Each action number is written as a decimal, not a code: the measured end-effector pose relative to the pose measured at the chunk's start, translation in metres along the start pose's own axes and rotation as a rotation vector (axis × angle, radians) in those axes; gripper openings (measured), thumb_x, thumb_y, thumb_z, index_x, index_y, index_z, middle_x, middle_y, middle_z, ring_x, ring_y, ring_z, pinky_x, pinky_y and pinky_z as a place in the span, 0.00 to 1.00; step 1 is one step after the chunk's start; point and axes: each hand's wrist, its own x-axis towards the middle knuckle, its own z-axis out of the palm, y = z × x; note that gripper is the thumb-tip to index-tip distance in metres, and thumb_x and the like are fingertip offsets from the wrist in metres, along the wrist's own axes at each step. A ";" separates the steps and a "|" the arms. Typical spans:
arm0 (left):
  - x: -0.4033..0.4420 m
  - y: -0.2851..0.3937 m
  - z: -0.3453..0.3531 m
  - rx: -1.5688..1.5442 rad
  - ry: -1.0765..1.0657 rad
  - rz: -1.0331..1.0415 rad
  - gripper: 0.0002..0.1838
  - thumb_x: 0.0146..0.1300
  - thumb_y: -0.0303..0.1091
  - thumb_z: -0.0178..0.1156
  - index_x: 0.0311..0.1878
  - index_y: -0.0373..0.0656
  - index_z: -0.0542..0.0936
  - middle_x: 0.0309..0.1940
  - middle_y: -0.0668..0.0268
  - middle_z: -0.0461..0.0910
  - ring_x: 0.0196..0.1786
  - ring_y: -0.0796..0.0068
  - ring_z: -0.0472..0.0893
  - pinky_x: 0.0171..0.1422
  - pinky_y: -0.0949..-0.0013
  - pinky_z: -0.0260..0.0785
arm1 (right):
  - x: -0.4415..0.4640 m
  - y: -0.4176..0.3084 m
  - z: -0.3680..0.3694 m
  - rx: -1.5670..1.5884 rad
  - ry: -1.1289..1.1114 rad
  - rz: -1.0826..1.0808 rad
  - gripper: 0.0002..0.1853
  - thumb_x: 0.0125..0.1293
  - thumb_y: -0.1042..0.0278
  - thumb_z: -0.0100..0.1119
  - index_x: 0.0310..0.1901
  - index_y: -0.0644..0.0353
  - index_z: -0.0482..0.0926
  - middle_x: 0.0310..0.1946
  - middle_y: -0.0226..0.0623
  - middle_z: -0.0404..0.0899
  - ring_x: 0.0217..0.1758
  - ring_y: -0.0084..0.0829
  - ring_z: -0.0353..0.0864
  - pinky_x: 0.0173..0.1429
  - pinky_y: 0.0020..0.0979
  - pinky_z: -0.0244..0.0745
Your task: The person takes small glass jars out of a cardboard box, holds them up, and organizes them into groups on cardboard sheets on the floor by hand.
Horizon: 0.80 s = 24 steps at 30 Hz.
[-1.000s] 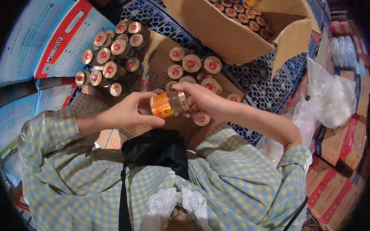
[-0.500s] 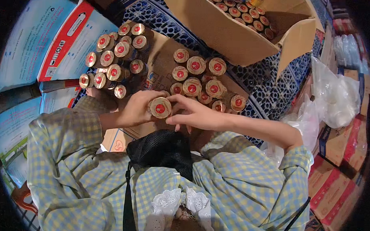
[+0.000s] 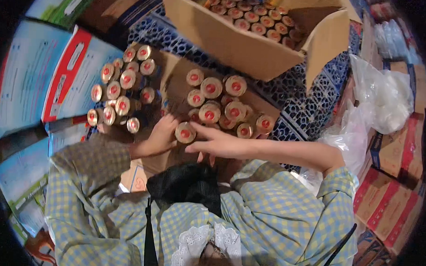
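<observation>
One lidded jar (image 3: 185, 132) is between the spread right hand (image 3: 221, 143) and the left hand (image 3: 161, 135), whose grip I cannot tell

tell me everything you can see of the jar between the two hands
The jar seems upright, seen nearly from above: a round, metallic-looking pale gold lid, apparently on, with a central red emblem. Its body is mostly hidden. It is between the left hand and the right hand, beside a cluster of jars. The right seems to touch the rim; left contact is unclear.
</observation>
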 end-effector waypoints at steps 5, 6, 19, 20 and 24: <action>0.006 0.009 -0.018 -0.034 -0.114 -0.038 0.34 0.35 0.30 0.65 0.52 0.38 0.67 0.42 0.51 0.67 0.48 0.49 0.67 0.51 0.57 0.63 | -0.002 0.005 -0.005 -0.040 0.010 -0.028 0.43 0.60 0.56 0.54 0.66 0.68 0.39 0.42 0.43 0.74 0.36 0.28 0.77 0.31 0.27 0.75; 0.007 0.013 -0.025 -0.027 -0.134 -0.053 0.35 0.35 0.30 0.65 0.52 0.38 0.66 0.42 0.51 0.68 0.47 0.49 0.68 0.51 0.57 0.63 | 0.002 0.014 -0.006 -0.292 0.073 -0.184 0.41 0.60 0.55 0.53 0.65 0.67 0.43 0.42 0.45 0.73 0.37 0.32 0.77 0.33 0.29 0.75; 0.184 0.110 -0.260 0.009 -0.563 -0.213 0.30 0.43 0.36 0.69 0.53 0.41 0.73 0.48 0.58 0.75 0.51 0.72 0.73 0.46 0.68 0.70 | -0.109 -0.175 -0.102 -0.823 0.158 -0.497 0.21 0.61 0.52 0.50 0.49 0.61 0.73 0.31 0.41 0.79 0.30 0.28 0.80 0.27 0.27 0.72; 0.206 0.102 -0.260 -0.042 -0.469 -0.161 0.28 0.45 0.33 0.68 0.52 0.41 0.73 0.48 0.60 0.75 0.50 0.75 0.73 0.46 0.71 0.70 | -0.107 -0.193 -0.125 -0.764 0.276 -0.494 0.21 0.62 0.52 0.50 0.48 0.60 0.73 0.31 0.38 0.79 0.29 0.24 0.80 0.26 0.24 0.71; 0.311 0.046 -0.227 0.161 -0.422 0.018 0.24 0.45 0.30 0.66 0.49 0.38 0.74 0.44 0.62 0.77 0.44 0.74 0.76 0.46 0.72 0.70 | -0.066 -0.238 -0.249 -1.179 1.130 -0.325 0.23 0.54 0.47 0.53 0.43 0.58 0.78 0.32 0.39 0.79 0.33 0.32 0.79 0.31 0.33 0.77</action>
